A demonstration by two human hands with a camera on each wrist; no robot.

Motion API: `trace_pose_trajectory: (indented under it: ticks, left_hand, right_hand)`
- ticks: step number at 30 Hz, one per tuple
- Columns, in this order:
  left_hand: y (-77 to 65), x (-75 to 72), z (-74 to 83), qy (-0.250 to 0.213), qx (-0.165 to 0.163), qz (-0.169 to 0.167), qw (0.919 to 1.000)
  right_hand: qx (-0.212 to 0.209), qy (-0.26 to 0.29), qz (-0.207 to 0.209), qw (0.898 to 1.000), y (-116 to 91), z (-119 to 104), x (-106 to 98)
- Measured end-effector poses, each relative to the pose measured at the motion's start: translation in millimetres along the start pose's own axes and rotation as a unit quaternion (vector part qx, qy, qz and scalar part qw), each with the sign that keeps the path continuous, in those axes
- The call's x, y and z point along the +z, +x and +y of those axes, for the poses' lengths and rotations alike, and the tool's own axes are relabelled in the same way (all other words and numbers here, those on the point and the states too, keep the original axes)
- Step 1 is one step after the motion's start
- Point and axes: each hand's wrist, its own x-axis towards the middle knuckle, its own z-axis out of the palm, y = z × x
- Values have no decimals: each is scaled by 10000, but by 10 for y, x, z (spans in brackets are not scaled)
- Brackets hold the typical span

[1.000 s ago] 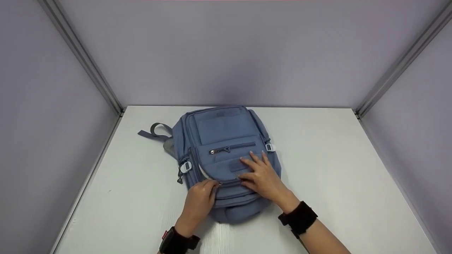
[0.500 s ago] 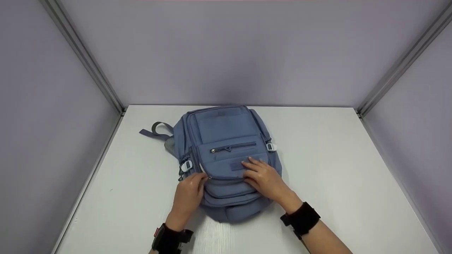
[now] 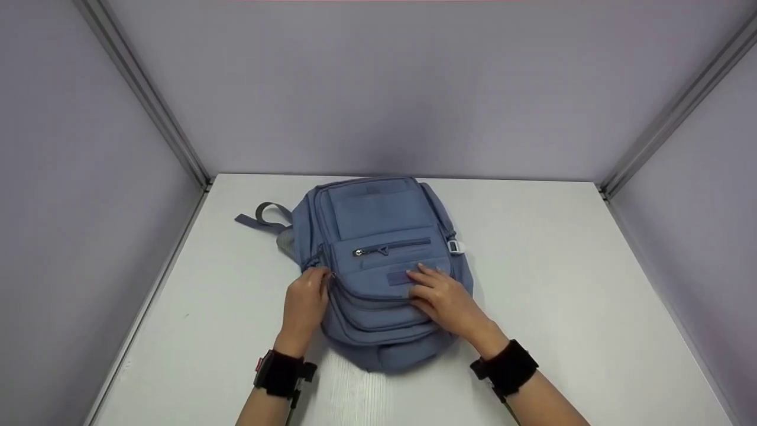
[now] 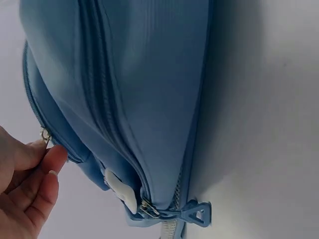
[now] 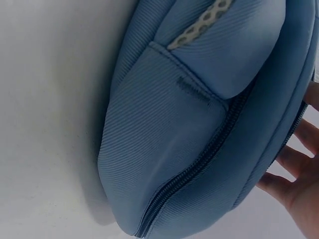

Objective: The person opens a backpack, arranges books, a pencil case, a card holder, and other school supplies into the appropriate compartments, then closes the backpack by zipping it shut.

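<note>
A blue backpack lies on its back on the white table, its front pocket facing up. At that pocket's left edge, my left hand pinches a small metal zipper pull between thumb and finger, as the left wrist view shows closely. My right hand rests on the lower right of the front pocket, near a darker patch. In the right wrist view its fingers are spread along the pocket's zipped edge. The left hand hides the white buckle on that side in the head view.
Another zipper pull with a triangular tab hangs at the bag's side. A loose strap sticks out to the left on the table. Grey panels enclose the back and sides.
My left hand has moved left and away from me along the pocket's edge, and the pale gap there has closed behind the pull. My right hand has shifted slightly, its fingers drawn in.
</note>
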Motion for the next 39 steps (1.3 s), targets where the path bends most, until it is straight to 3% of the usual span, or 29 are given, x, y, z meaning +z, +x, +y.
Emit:
trace_pose_trajectory:
  ticks: [9, 18, 25, 30, 32, 34, 36, 39]
  left_hand:
    - [322, 160, -222, 389, -440, -264, 9979]
    - [397, 249, -272, 453, -598, -371, 9965]
    - [358, 204, -158, 642, -1000, -452, 9919]
    - [226, 77, 139, 520, -1257, -636, 9887]
    - [146, 25, 291, 429, -1476, -995, 9831]
    - [60, -4, 418, 277, -1789, -1518, 9717]
    - [-31, 4, 500, 60, -2142, -2099, 9540]
    - [-144, 54, 532, -294, -2572, -2698, 9275]
  right_hand:
    - [-16, -1, -58, 10000, -2, -4, -3]
    - [-99, -40, 2, 9999, 4, 14, -3]
    - [12, -98, 26, 9999, -50, 98, -35]
    - [782, -332, -35, 9964, -166, 190, -129]
    - [1328, -362, -168, 9903, -213, 223, -162]
    - [1909, -279, -345, 9806, -250, 248, -182]
    - [2447, -162, -559, 9679, -280, 261, -186]
    - [3003, 137, -858, 9499, -317, 254, -170]
